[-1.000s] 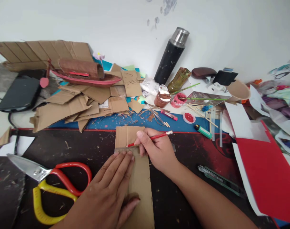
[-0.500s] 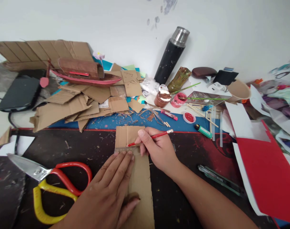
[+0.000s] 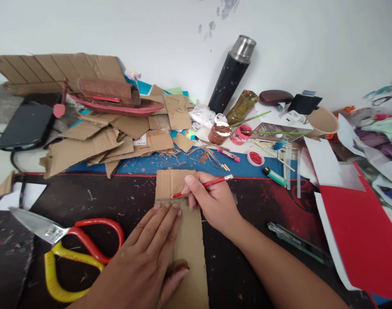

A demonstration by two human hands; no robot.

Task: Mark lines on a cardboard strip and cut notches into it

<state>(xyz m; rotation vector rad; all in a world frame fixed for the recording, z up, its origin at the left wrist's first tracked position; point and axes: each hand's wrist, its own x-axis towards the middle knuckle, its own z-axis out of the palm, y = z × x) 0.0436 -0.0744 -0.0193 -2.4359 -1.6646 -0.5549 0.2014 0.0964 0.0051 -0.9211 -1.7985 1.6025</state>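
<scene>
A long cardboard strip [image 3: 191, 253] lies on the dark mat. My left hand [image 3: 150, 249] rests flat on it, fingers stretched forward and thumb apart. Just ahead of those fingertips a narrow straight strip, perhaps a ruler [image 3: 165, 201], crosses the cardboard; most of it is hidden. My right hand [image 3: 211, 199] is closed around a red pencil [image 3: 219, 180], whose tip touches the cardboard along the strip's far edge.
Red and yellow scissors [image 3: 67, 240] lie open at the left. A cutter [image 3: 297, 242] and red paper [image 3: 360, 231] are at the right. Behind are cardboard scraps [image 3: 83, 148], a model boat [image 3: 115, 103], paint pots [image 3: 220, 132] and a black flask [image 3: 229, 77].
</scene>
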